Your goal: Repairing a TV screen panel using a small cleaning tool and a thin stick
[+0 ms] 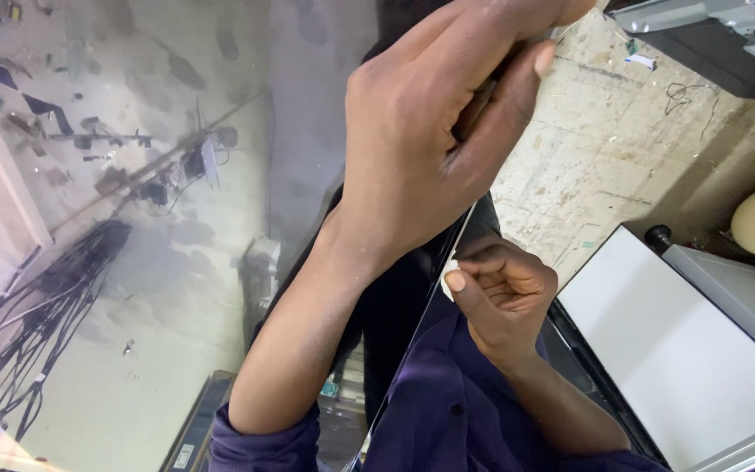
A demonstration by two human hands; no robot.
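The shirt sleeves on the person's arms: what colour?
Dark purple sleeves, clearest in the head view.

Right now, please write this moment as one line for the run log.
left hand: gripping top edge of glossy panel | right hand: pinching small white piece at panel edge | floor: littered

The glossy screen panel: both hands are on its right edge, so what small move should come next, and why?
Probably slide the left hand a little further along the panel's edge. It grips the rim high up, with something thin and hard to make out under the thumb, while the right hand pinches a small white piece lower on that edge.
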